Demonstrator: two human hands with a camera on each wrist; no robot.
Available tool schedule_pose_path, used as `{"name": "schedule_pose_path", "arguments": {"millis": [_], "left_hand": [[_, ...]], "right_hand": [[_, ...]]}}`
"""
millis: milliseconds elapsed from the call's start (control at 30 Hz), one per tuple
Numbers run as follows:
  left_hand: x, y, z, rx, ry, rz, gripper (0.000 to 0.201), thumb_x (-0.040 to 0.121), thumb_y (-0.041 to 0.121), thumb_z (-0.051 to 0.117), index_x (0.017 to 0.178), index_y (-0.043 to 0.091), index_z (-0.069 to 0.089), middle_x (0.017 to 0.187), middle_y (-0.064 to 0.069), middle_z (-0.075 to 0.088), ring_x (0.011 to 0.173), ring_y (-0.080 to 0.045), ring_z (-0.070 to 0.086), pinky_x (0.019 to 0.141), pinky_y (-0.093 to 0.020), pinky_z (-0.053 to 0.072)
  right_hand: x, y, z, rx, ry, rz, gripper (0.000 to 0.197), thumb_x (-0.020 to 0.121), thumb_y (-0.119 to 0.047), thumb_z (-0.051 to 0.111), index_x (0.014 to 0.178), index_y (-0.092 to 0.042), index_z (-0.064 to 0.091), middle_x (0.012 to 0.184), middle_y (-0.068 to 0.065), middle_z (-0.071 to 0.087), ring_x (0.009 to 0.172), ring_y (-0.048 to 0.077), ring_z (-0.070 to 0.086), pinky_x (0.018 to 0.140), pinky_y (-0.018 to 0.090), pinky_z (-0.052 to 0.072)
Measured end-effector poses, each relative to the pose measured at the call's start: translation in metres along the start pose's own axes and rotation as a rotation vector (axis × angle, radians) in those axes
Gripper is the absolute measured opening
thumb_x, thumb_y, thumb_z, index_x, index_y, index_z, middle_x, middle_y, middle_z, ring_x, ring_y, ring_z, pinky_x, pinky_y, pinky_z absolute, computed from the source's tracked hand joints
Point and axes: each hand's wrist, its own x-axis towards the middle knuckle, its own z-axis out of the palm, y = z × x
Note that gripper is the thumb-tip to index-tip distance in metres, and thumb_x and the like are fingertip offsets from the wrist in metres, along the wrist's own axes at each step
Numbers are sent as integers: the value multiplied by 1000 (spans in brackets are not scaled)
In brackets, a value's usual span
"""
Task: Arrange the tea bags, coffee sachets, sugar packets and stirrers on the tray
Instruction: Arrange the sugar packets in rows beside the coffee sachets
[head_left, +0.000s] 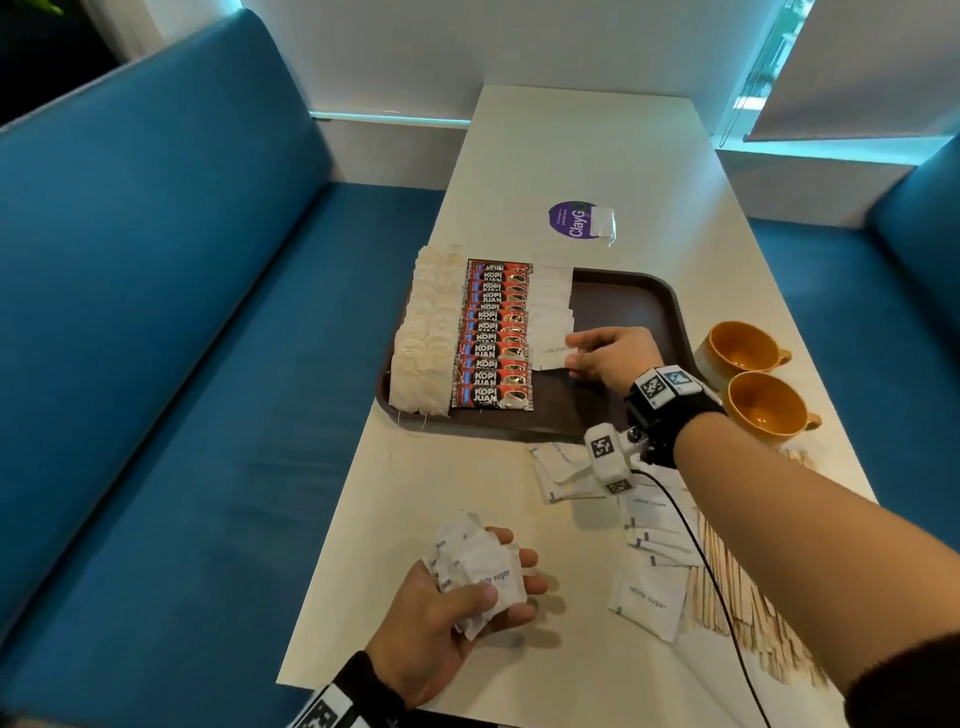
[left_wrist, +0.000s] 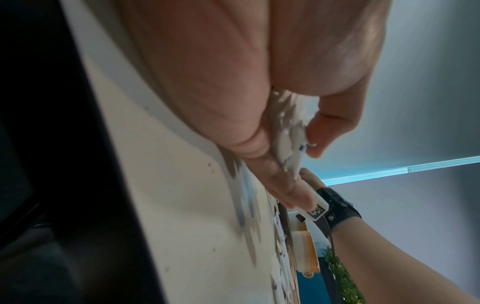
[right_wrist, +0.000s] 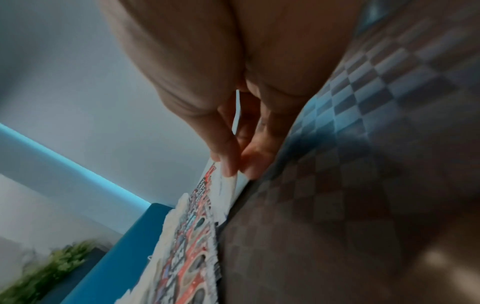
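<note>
Your right hand (head_left: 610, 358) fingers (head_left: 576, 340) are pinching one sugar packet (head_left: 553, 356), laying it beside the coffee sachets (head_left: 491, 338) on the tray (head_left: 634, 296). Your left hand (head_left: 457, 613) is gripping a bunch of sugar packets (head_left: 475, 564) at six o'clock, probably feeding the next one. Stirrers (head_left: 748, 597) are waiting on the white bench (head_left: 597, 156) between blue seats (head_left: 156, 338).

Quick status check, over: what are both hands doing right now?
Right hand laying a sugar packet on the tray. Left hand holds a bunch of sugar packets. Nothing blocking.
</note>
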Motion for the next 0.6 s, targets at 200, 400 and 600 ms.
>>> {"name": "schedule_pose_path", "arguments": {"millis": [200, 400, 600], "left_hand": [[1, 0, -1, -41, -33, 21, 67, 63, 0, 78, 127, -5, 55, 123, -37, 62, 112, -57, 62, 78, -48, 62], [-2, 0, -4, -54, -42, 32, 64, 64, -2, 76, 125, -5, 59, 114, -36, 62, 112, -60, 60, 77, -51, 62], [-5, -2, -1, 39, -21, 56, 66, 75, 4, 77, 133, -4, 49, 124, -41, 58, 117, -57, 59, 79, -54, 61]], "right_hand": [[10, -4, 2, -252, 4, 19, 27, 75, -2, 87, 95, -19, 79, 91, -1, 73, 79, 12, 69, 68, 21, 57], [-1, -9, 0, -199, 69, -14, 22, 78, -11, 87, 95, -21, 75, 95, 2, 75, 77, 16, 70, 76, 32, 61], [-90, -10, 2, -83, -75, -136, 11, 87, -15, 79, 96, -20, 77, 83, -3, 71, 69, 11, 62, 65, 27, 54]]}}
